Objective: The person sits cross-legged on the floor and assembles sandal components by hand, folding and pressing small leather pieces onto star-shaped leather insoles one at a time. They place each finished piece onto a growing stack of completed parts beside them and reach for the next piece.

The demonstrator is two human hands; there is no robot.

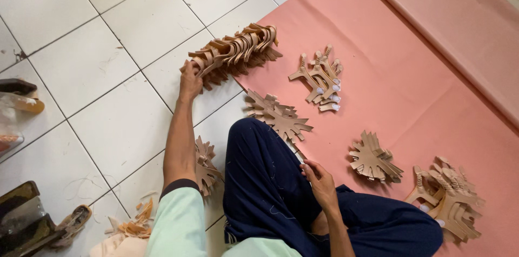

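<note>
My left hand reaches far forward and grips the near end of a long row of tan leather cut pieces lying on the white tiled floor. My right hand rests on my knee in dark blue trousers, fingers loosely curled, holding nothing. A fan-shaped stack of tan pieces lies just beyond that knee, at the edge of a pink sheet.
More tan stacks lie on the pink sheet: one with white tips, a fan stack, and a pile at the right. Another stack sits by my left arm. Scraps and sandals lie at left.
</note>
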